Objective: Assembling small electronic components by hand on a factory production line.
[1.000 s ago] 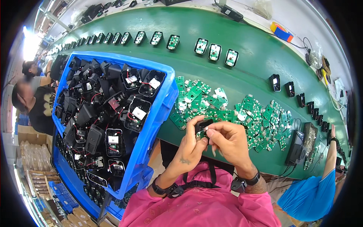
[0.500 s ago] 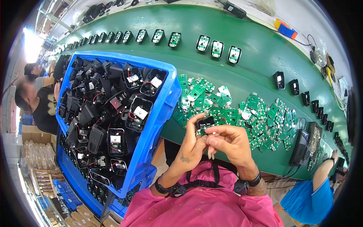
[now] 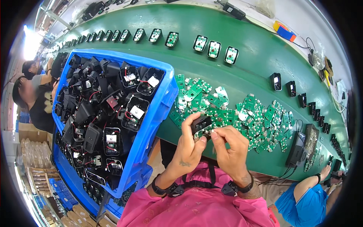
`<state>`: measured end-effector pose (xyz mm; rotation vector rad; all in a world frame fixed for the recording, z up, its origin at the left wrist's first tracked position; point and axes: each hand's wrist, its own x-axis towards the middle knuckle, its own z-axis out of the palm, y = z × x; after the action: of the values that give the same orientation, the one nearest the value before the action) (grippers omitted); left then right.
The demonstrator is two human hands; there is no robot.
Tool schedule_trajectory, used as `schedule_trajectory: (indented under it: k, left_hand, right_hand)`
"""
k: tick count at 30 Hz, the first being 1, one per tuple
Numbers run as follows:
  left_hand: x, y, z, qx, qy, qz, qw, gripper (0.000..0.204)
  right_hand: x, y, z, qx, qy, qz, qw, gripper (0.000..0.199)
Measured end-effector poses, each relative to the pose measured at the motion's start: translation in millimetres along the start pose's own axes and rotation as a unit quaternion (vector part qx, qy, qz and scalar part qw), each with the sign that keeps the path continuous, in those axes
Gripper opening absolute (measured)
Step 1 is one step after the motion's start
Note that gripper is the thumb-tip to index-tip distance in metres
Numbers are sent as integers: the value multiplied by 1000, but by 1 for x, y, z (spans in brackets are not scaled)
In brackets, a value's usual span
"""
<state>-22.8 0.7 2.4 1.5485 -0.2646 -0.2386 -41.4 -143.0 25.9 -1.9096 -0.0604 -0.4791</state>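
My left hand [image 3: 186, 151] is closed around a small black plastic housing [image 3: 200, 123], held tilted over the table's near edge. A green circuit board edge shows at the housing, partly covered by my fingers. Close beside it, my right hand [image 3: 233, 148] has thumb and forefinger pinched together at the board; what they grip is too small to make out. Just beyond both hands lies a loose heap of green circuit boards [image 3: 263, 120] on the green table [image 3: 249, 81].
A blue crate [image 3: 167, 85] full of black housings with red wires stands at left. Housings with boards [image 3: 214, 49] line the far side; more housings [image 3: 291, 88] curve away at right. A black power adapter [image 3: 297, 149] sits near a co-worker's arm [image 3: 308, 185]. Other people work at left.
The housing has turned in my left hand, showing its black side. My right fingers have changed from spread to a tighter pinch. At right, the co-worker's arm has shifted.
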Motion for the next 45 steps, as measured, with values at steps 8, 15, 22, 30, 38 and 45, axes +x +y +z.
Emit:
schedule_trajectory:
  k: [8,15,22,30,38,45]
  left_hand:
    - [-3,18,-13,92,-51,54,993,59]
    - [-6,29,-16,81,-105,12,991,59]
    - [0,33,-13,171,-102,24,980,57]
    - [-11,7,-3,181,-17,68,981,56]
    - [-17,-8,-8,-127,-62,-41,989,75]
    - [-14,-7,-13,-62,-78,-99,990,63]
  right_hand:
    - [22,-15,-30,-8,-225,23,974,6]
    - [27,-14,-38,12,-271,33,962,6]
    - [25,-15,-33,-89,-248,-14,965,4]
    - [1,-9,-13,-115,-185,-53,975,4]
    - [-15,16,-11,124,-138,260,948,16]
    - [-32,-10,-2,-63,-74,23,995,16]
